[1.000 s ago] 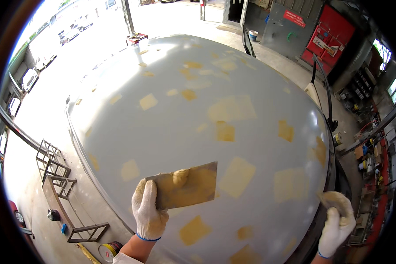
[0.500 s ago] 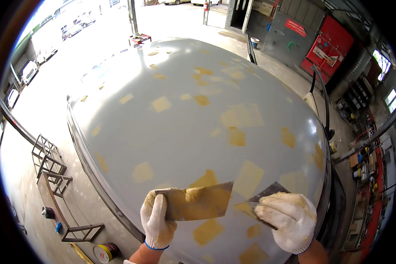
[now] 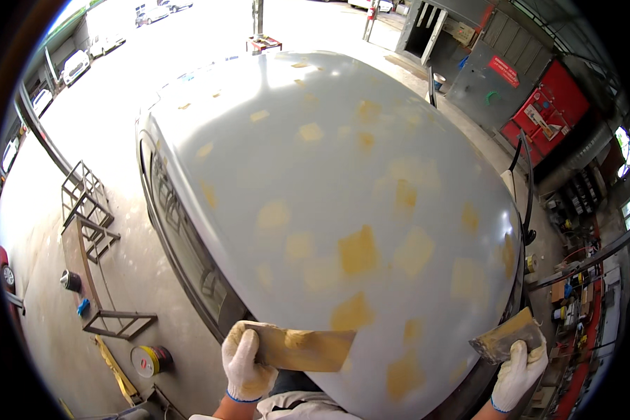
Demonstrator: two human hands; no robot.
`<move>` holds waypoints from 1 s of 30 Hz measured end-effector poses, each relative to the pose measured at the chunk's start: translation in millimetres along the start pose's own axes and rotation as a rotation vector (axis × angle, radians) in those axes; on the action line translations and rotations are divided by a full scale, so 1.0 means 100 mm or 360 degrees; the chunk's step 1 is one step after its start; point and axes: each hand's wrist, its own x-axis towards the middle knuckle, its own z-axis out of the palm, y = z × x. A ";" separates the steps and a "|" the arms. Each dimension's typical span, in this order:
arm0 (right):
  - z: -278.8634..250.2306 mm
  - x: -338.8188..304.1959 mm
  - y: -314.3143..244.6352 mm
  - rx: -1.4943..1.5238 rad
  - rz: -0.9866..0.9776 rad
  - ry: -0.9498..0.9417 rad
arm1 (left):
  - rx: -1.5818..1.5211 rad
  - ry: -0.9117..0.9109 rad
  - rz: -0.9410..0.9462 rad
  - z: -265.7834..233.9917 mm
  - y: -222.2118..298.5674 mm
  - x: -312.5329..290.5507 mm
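My left hand [image 3: 247,367], in a white knit glove, grips the end of a flat rectangular putty plate [image 3: 323,351]. A dab of yellowish putty [image 3: 296,339] sits on its upper edge. My right hand [image 3: 516,376], gloved too, pinches a putty spreader [image 3: 505,339] with a yellow smear across its blade. It is at the right edge of the grey car roof [image 3: 245,178], with the blade tilted up. Several yellow putty patches [image 3: 358,250] in squarish shapes cover the roof, some darker than others. The plate hangs over the roof's near left side.
Left of the car stand a metal-framed bench [image 3: 84,273] and a round can [image 3: 150,360] on the floor. A red cabinet [image 3: 542,112] is at the far right, with cluttered shelving [image 3: 574,287] along the right wall. Parked cars [image 3: 77,66] are outside at far left.
My right hand has lifted the spreader away from over the roof and moved right, turning its smeared face up. My left hand with the plate is slightly lower. The view has shifted.
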 end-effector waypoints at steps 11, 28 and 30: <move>-0.25 -0.46 0.35 0.0645 0.0252 -0.0170 | 0.0007 0.0679 0.0492 -0.94 -0.06 -1.17; -1.10 -0.47 1.13 0.0634 0.0275 -0.0153 | -0.0499 0.0304 0.0719 -2.33 0.22 -1.63; -1.23 -0.61 1.04 0.0500 0.0226 -0.0099 | -0.0609 -0.0005 0.0649 -2.55 0.25 -1.48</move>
